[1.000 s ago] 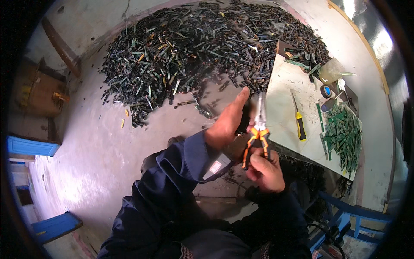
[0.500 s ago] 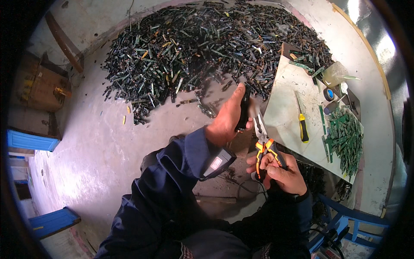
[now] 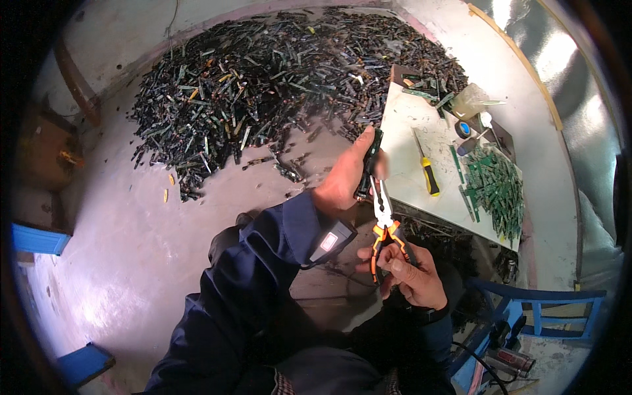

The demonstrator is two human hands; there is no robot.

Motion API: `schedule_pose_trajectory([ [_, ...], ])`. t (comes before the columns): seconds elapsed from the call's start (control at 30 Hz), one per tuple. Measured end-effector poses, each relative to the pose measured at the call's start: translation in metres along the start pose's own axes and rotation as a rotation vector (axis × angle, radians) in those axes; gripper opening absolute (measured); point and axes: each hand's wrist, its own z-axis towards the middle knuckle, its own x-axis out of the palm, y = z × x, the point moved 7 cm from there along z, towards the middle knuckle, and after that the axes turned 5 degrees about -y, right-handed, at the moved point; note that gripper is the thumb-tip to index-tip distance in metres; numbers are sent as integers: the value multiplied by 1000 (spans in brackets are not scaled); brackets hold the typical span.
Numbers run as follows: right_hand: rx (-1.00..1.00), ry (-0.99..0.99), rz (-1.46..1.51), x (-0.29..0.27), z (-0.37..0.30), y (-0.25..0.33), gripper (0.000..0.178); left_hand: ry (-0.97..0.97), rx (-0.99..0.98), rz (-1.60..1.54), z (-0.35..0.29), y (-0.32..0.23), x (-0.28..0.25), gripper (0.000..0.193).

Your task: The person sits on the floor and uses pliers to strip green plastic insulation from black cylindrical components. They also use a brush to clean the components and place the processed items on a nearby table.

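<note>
My left hand [image 3: 342,176] is closed round a narrow black strip-shaped part [image 3: 374,146] with a bit of green on it, held upright with the thumb along its top. In my right hand [image 3: 416,279] are long-nosed pliers [image 3: 382,212] with orange and black handles, the fingers wrapped round the grips. The jaws point up and away from me. Their tips meet the lower side of the black part, beside my left fingers; whether they grip it I cannot make out. A watch-like dark device with a small lit screen [image 3: 329,241] sits at my left cuff.
A large heap of dark strips [image 3: 263,79] covers the floor ahead. On the pale board [image 3: 411,168] at right lie a yellow-black screwdriver [image 3: 429,176], a pile of green circuit strips [image 3: 495,191], a tape roll [image 3: 463,129] and a cloudy plastic cup [image 3: 469,101]. A blue chair [image 3: 533,313] stands lower right.
The view has swung right, so the surroundings sit further left. The pliers have come closer to the black part, and their tips now meet it. My left hand keeps its hold.
</note>
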Motion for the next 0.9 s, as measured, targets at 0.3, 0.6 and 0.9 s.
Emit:
schedule_pose_trajectory([
  [0.3,-23,-156,-39,12,-12,-2,50,105,-39,3,10,10,15,57],
  [0.6,-48,-188,19,17,-6,6,51,63,-35,-55,1,2,20,55],
  [0.9,-9,-192,25,20,-4,8,48,37,-34,54,-6,-2,17,54],
])
